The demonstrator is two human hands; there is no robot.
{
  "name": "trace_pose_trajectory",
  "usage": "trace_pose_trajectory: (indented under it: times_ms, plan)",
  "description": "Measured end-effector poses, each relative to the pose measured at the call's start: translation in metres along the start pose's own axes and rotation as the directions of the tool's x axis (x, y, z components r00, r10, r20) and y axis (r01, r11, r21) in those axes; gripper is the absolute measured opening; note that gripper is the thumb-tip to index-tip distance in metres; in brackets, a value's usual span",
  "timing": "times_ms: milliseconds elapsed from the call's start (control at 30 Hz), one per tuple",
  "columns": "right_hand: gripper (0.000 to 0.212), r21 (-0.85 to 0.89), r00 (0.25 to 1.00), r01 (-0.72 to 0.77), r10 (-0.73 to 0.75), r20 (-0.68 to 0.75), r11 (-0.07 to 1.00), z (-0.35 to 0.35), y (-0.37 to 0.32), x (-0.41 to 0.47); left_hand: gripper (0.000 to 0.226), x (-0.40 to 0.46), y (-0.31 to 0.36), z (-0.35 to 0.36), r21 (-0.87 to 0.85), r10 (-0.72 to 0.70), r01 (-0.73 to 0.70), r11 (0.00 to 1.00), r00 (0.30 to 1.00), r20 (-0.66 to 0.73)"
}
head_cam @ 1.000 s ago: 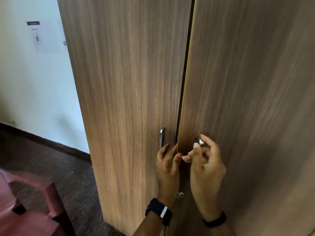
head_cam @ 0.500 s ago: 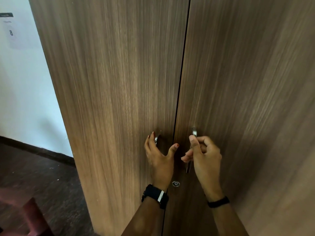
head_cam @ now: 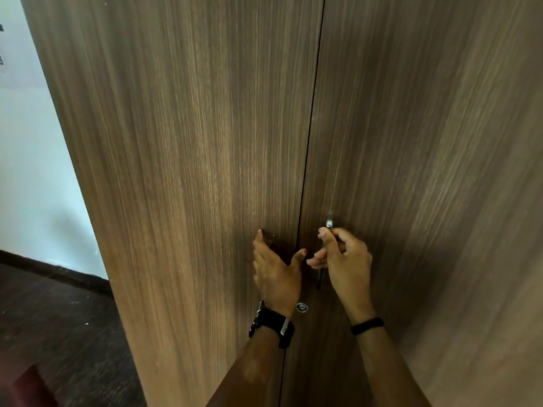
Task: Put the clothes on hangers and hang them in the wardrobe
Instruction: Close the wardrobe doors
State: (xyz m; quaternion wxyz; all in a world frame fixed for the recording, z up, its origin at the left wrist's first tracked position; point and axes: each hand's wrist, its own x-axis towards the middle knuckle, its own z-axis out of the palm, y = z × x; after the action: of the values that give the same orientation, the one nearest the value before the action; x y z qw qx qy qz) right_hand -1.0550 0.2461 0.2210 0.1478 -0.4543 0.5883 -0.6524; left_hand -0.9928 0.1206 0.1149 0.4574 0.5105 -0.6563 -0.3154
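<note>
Brown wood-grain wardrobe doors point(head_cam: 191, 171) meet shut — right hand point(head_cam: 346, 259) grips the slim metal handle point(head_cam: 329, 223), left hand point(head_cam: 276, 268) curls round its hidden handle. Likely next: pull both outward.

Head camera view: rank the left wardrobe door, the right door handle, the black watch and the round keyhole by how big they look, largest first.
1. left wardrobe door
2. right door handle, though the right hand hides much of its length
3. black watch, close to the handle, so their order is unsure
4. round keyhole

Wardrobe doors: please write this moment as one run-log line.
wardrobe doors: closed | left hand: over left handle | right hand: gripping right handle | clothes: not visible
</note>
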Motion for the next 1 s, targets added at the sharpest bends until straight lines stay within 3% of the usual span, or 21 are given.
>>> trace_pose_trajectory:
  times_ms: [400, 567, 667, 800, 900, 1000]
  plan:
    - [0.026, -0.046, 0.999, 0.002, -0.004, -0.051, 0.999, 0.007, 0.000, 0.010, 0.088, -0.020, 0.054, -0.033, 0.047, 0.017, -0.020, 0.999, 0.998, 0.059]
    - [0.027, -0.078, 0.999, -0.025, 0.023, -0.033, 0.997, 0.006, -0.007, 0.005, 0.081, -0.032, 0.056, -0.052, 0.151, 0.037, -0.050, 0.987, 0.995, 0.089]
    - [0.036, -0.010, 0.996, -0.077, 0.077, -0.044, 0.997, 0.006, -0.010, -0.001, 0.077, -0.047, 0.054, -0.069, 0.205, 0.066, -0.090, 0.975, 0.991, 0.120]
    - [0.049, 0.106, 0.991, -0.117, 0.122, -0.050, 0.988, 0.011, -0.011, -0.034, 0.069, -0.069, 0.047, -0.096, 0.039, 0.178, -0.183, 0.982, 0.978, 0.111]
    - [0.035, 0.166, 0.984, -0.180, 0.177, 0.029, 0.970, 0.022, -0.010, -0.067, 0.050, -0.097, 0.040, -0.121, -0.132, 0.159, -0.143, 0.981, 0.980, 0.117]
    - [0.022, 0.175, 0.960, -0.248, 0.219, 0.172, 0.953, 0.042, -0.002, -0.102, 0.042, -0.131, 0.026, -0.152, -0.175, 0.092, -0.081, 0.981, 0.994, 0.058]
